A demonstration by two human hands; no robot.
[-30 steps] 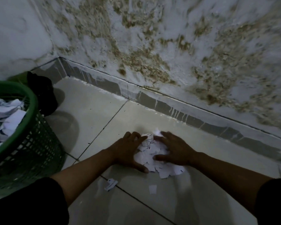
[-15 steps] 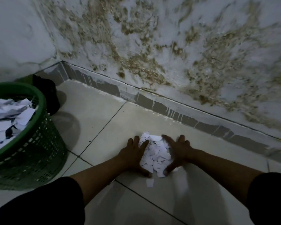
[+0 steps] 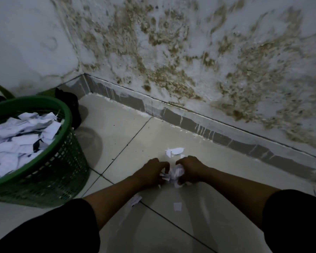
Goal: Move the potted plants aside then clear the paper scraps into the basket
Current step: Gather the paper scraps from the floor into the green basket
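Fingers of the left hand and right hand are curled round a bunch of paper scraps on the floor — stray scraps are left just beyond; farther left, the green basket is heaped with paper.

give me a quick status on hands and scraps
Left hand and right hand gripping paper wad. Stray scraps on floor. Basket left, path clear.

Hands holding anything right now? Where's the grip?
Both. The left hand and right hand squeeze one bunched wad of white paper scraps between them, gripping its opposite sides, low over the floor.
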